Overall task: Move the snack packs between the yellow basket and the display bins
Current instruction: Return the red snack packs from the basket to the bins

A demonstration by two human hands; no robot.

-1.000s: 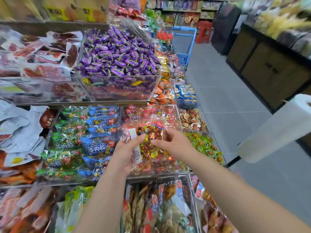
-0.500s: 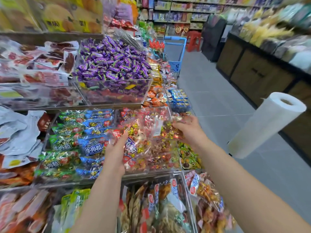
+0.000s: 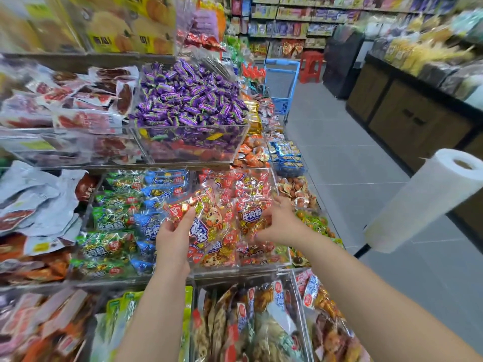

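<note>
Over the clear display bin (image 3: 261,267) of the middle shelf, the left grip (image 3: 172,239) clasps 1 red snack pack (image 3: 206,218), long axis running roughly away from the person, while the right grip (image 3: 279,223), just beside it, pinches a neighbouring pack (image 3: 251,214); the yellow basket is unseen and the aisle floor (image 3: 366,178) lies rightward.

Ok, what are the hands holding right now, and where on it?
The left hand pinches a red snack pack at its lower left edge, thumb on front. The right hand grips a second red pack by its right side.
</note>
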